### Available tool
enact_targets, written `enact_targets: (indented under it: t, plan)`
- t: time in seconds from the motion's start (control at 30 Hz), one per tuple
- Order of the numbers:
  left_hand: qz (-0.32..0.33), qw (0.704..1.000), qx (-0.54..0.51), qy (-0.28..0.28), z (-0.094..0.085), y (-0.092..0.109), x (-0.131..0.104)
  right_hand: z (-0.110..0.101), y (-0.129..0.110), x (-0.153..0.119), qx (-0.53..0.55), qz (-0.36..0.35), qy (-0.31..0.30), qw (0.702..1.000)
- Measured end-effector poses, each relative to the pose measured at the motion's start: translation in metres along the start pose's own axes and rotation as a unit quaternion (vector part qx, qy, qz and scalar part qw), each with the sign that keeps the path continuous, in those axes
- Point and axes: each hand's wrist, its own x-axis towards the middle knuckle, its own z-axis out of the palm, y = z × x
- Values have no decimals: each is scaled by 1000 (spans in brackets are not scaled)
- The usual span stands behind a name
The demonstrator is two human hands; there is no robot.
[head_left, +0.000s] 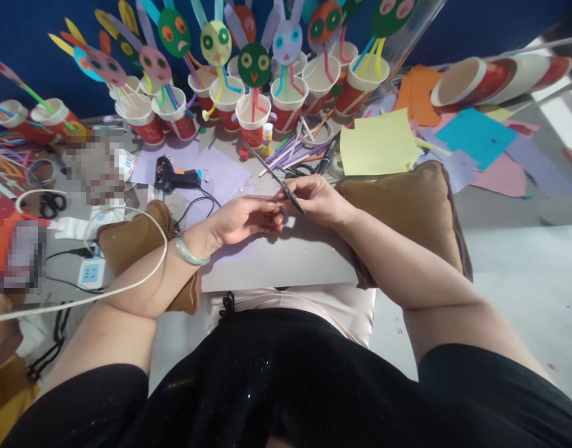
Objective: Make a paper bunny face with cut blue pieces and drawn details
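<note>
Above the grey tabletop, my right hand [316, 198] is closed on a pair of dark, slim tweezers [286, 190]. Their pointed end reaches away toward the cups, and the wider end shows near my thumb. My left hand [253, 219] meets it fingertip to fingertip, with its fingers drawn together. Whatever small thing lies between the fingertips is too small to make out. Just beyond my hands are a glue stick [267, 140] with its red cap [244, 154] off beside it, and loose coloured straws [309, 146].
Paper cups [253, 121] with paper animal heads on straws line the back. A black hot glue gun [176, 177] rests on purple paper [221, 168]. Brown cushions [407, 218] lie under both forearms. A white cable [161, 255] crosses by my left arm. Coloured paper [379, 146] is spread rightward.
</note>
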Motion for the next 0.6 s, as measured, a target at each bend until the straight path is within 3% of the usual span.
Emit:
enact_targets:
  t: [0.43, 0.6]
  plan:
    - [-53, 998, 25, -19, -3, 1, 0, 2, 2, -1, -14, 9, 12, 1000]
    - [-13, 998, 59, 33, 1, -3, 3, 4, -1, -1, -28, 16, 46, 998]
